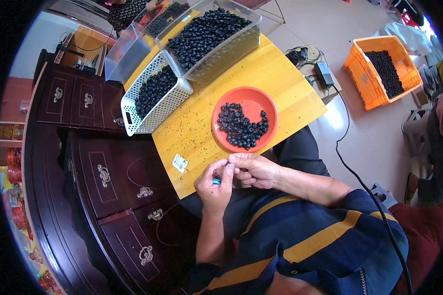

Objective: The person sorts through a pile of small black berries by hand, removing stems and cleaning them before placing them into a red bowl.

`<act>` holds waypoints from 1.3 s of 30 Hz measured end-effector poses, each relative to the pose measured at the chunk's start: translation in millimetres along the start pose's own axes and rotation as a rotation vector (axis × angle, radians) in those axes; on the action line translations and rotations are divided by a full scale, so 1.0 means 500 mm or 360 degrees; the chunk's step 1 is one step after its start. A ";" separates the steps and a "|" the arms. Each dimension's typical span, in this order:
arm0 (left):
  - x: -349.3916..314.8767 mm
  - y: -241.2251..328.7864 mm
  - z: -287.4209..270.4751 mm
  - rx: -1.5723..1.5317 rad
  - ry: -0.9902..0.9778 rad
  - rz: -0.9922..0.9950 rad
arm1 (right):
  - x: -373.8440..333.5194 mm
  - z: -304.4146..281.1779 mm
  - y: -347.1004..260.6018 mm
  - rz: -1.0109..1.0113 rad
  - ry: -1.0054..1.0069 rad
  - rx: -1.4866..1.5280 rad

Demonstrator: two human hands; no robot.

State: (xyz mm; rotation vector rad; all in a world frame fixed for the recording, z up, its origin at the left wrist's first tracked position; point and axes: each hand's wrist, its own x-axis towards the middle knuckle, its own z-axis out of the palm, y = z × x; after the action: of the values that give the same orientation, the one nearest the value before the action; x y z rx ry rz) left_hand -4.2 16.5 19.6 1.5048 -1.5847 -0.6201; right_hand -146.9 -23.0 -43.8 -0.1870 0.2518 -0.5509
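Note:
My left hand (214, 188) and my right hand (257, 170) meet over the table's near edge, fingertips touching. A small shiny blue thing (216, 181) shows in my left hand's closed fingers; most of it is hidden. The fingers of my right hand are pinched together beside the left thumb, and what they hold is too small to make out. Just beyond my hands sits a round red-orange plate (257, 101), with many small dark bead-like pieces (243, 129) on it, several showing a pale centre.
Behind the plate stand a clear plastic bin (221, 63) and a white perforated basket (177, 103), both holding dark pieces. Crumbs and a small white packet (179, 162) lie on the yellow table (285, 83). An orange crate (364, 81) and a black cable (347, 167) are at right.

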 end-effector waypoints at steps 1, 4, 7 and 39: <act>-0.001 0.001 0.002 0.0001 -0.0002 0.0000 | -0.001 0.005 -0.001 -0.0023 -0.0038 0.0000; -0.007 0.005 0.014 -0.0094 0.0092 0.0065 | -0.003 0.009 0.000 -0.0024 0.0012 -0.0039; -0.010 0.005 0.017 0.0008 0.0162 0.0134 | -0.005 0.007 0.000 -0.0035 -0.0027 -0.0047; 0.017 0.001 -0.020 0.0400 -0.0239 0.0270 | -0.023 0.011 -0.020 -0.0011 0.0054 0.0019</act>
State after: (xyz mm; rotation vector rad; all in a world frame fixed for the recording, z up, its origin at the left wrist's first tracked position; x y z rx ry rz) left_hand 4.6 10.2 27.3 1.5101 -1.9427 -0.4595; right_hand -159.7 -24.6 -33.8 -0.1671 0.2807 -0.5628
